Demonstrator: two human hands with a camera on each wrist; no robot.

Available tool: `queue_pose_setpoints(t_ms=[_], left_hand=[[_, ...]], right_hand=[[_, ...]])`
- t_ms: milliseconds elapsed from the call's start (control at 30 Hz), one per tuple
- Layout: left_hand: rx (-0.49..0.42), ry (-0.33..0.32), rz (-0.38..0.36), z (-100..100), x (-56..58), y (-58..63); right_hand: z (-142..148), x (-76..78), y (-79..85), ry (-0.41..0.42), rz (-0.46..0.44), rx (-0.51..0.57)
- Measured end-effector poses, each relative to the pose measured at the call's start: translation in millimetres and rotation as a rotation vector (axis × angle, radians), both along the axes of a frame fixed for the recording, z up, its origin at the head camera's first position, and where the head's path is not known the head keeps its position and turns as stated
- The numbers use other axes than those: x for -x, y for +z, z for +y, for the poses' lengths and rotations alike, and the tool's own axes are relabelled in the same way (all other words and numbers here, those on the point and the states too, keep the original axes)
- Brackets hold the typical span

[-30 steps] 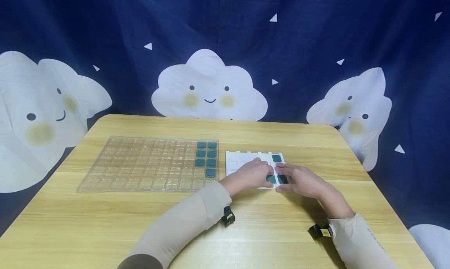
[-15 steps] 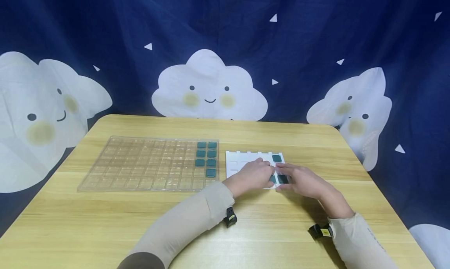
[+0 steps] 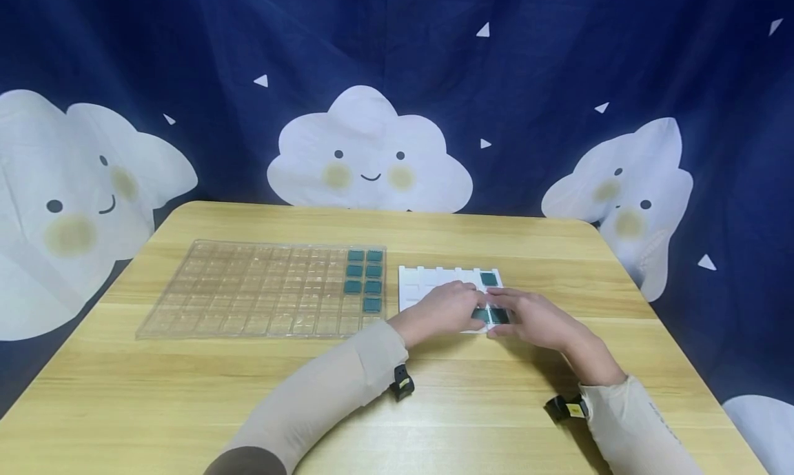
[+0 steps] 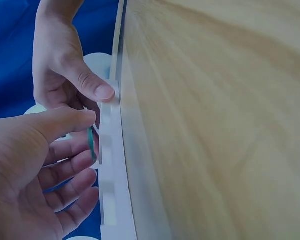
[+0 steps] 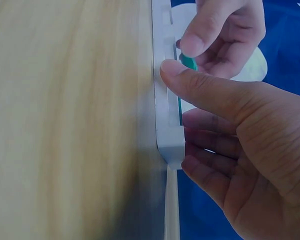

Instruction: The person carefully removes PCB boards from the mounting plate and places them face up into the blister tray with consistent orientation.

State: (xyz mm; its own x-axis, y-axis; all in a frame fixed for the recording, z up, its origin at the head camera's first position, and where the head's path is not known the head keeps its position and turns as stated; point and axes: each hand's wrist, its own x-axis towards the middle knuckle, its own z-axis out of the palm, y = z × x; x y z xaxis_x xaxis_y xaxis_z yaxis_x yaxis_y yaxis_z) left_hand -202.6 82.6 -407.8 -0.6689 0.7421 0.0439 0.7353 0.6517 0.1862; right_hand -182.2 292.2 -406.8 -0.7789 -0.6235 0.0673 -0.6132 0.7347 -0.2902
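My left hand (image 3: 442, 307) pinches a thin green square chip (image 4: 92, 143) between thumb and fingers, over the white slotted tray (image 3: 428, 277). In the left wrist view the chip stands tilted, its lower edge close to the tray. My right hand (image 3: 538, 319) holds the tray's right end, thumb on the near edge and fingers farther back over it. Between the hands, a dark green chip (image 3: 499, 316) lies in the right column, and another green chip (image 3: 489, 279) sits in the far right corner slot. My hands hide the tray's middle.
Left of the white tray lies a large clear plastic tray (image 3: 248, 289) with many pockets. Several green chips (image 3: 372, 305) fill part of its right two columns. Both trays rest on a wooden table (image 3: 434, 406), with a blue cloud-print curtain (image 3: 384, 41) behind.
My left hand shifts slightly right, then back left, and the green chip under its thumb shows more again. The right hand and both trays stay in place.
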Motion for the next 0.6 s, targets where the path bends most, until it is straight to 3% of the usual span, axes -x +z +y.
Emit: queue_pose_setpoints(t_ms=[233,600], left_hand=[[-0.015,0.017,-0.013,-9,3.0,-1.9],[-0.051,0.040,-0.064,-27,2.9,5.5]], right_hand=[[-1,1.4,-0.4,-0.004,0.002,-0.017],[-1,0.9,1.1,-0.008,-0.005,-0.041]])
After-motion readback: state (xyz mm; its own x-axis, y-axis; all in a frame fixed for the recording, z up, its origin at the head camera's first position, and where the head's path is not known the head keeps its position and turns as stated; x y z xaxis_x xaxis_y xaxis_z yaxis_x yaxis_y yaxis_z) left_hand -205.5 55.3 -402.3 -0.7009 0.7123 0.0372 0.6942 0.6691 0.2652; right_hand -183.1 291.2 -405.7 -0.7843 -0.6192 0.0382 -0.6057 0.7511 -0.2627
